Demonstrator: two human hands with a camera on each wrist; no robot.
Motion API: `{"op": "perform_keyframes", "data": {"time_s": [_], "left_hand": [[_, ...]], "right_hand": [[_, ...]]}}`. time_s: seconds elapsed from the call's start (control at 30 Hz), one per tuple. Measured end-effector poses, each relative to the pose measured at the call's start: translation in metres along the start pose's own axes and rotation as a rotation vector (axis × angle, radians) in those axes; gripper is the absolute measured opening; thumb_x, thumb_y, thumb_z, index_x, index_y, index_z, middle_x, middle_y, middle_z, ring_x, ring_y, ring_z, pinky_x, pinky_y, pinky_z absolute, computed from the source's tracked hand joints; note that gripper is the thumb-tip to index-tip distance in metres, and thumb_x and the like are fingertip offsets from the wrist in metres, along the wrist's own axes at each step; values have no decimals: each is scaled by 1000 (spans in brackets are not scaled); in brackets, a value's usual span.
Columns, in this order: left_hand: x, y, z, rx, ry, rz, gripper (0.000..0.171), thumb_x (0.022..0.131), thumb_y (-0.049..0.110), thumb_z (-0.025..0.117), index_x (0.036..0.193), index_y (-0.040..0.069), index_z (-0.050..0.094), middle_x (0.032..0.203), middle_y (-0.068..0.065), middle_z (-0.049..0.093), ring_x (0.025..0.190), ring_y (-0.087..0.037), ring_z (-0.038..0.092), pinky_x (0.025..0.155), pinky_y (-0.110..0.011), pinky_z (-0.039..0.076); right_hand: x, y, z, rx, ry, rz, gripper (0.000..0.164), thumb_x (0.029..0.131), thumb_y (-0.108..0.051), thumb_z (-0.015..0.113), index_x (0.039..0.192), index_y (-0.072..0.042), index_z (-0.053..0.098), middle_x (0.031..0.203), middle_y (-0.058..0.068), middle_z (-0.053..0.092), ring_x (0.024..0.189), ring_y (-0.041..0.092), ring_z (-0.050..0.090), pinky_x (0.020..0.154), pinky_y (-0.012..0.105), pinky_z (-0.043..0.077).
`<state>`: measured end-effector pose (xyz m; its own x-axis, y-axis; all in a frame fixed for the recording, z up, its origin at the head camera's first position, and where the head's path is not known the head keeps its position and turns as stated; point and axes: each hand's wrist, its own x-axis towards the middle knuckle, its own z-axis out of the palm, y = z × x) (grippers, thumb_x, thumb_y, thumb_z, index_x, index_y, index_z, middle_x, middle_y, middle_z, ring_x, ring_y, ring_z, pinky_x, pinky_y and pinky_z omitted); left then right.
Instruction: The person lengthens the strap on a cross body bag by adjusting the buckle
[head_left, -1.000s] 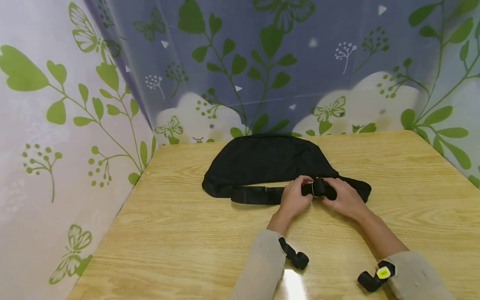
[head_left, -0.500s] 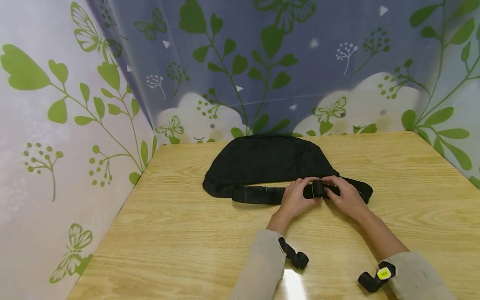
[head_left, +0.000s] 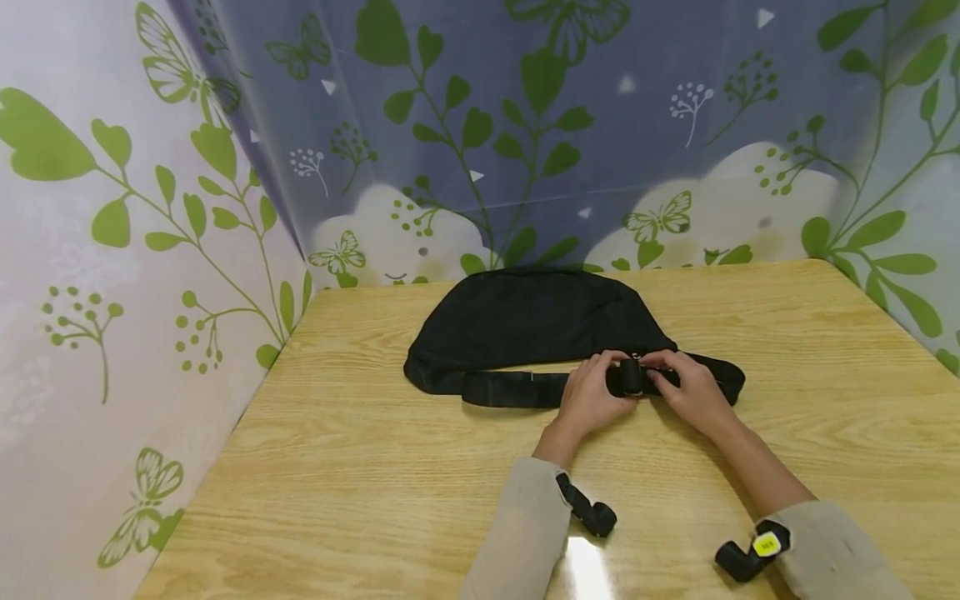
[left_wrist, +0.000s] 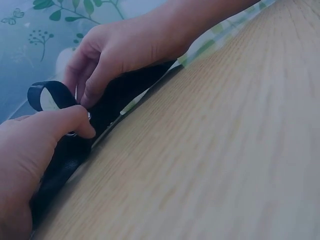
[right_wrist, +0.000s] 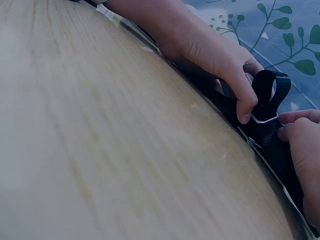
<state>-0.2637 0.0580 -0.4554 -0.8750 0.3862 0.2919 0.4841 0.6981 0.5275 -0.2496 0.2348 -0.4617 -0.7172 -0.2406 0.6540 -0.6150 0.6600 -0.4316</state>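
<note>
A black waist bag (head_left: 540,321) lies flat at the back of the table, its black strap (head_left: 513,392) running along the front of it. Mid-strap, a short webbing loop (right_wrist: 274,85) stands up through a metal slider buckle (right_wrist: 265,120). My left hand (head_left: 592,400) pinches the strap and buckle from the left, thumb at the near edge and fingers at the far edge. From the right, my right hand (head_left: 693,396) pinches the strap right beside the buckle, thumb and fingertips close together. The left wrist view shows both hands (left_wrist: 25,155) meeting around the loop.
The wood-grain table (head_left: 337,483) stretches in front of the bag and to both sides. A printed cloth (head_left: 480,125) with leaves and butterflies hangs behind it and along the sides. Black bands (head_left: 592,512) hang from both sleeves.
My left thumb and fingers have moved slightly right, closer around the buckle. The loop has shifted a little left, and my right fingertips have drawn in beside it. The bag stays put.
</note>
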Motion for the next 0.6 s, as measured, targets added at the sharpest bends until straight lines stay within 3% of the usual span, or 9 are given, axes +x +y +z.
{"op": "perform_keyframes", "data": {"time_s": [0.2,0.37,0.5,0.6], "left_hand": [[1,-1,0,80,87,-37,54,69,38,78,115,25,53,98,8,54,85,-10,50,77,-24,39],[2,-3,0,132,145,-86,51,69,39,77,112,26,54,99,7,54,89,-12,50,78,-26,38],[2,-3,1,138,161,-100,51,69,39,78,112,25,54,100,6,54,91,-13,51,78,-27,38],[2,-3,1,100,128,-64,50,70,36,78,112,24,54,100,7,54,90,-11,50,80,-25,38]], "right_hand": [[2,-2,-3,-6,-11,79,20,78,12,64,94,-1,64,89,12,64,84,29,57,74,44,43],[2,-1,-4,-45,-14,142,17,81,9,63,94,-1,64,89,14,63,82,30,54,74,47,41],[1,0,-4,-64,-16,164,15,82,8,62,94,-1,64,89,14,63,81,29,53,73,46,40],[0,0,-4,-54,-34,181,15,82,9,60,93,-1,63,89,14,63,83,30,53,77,48,40]]}}
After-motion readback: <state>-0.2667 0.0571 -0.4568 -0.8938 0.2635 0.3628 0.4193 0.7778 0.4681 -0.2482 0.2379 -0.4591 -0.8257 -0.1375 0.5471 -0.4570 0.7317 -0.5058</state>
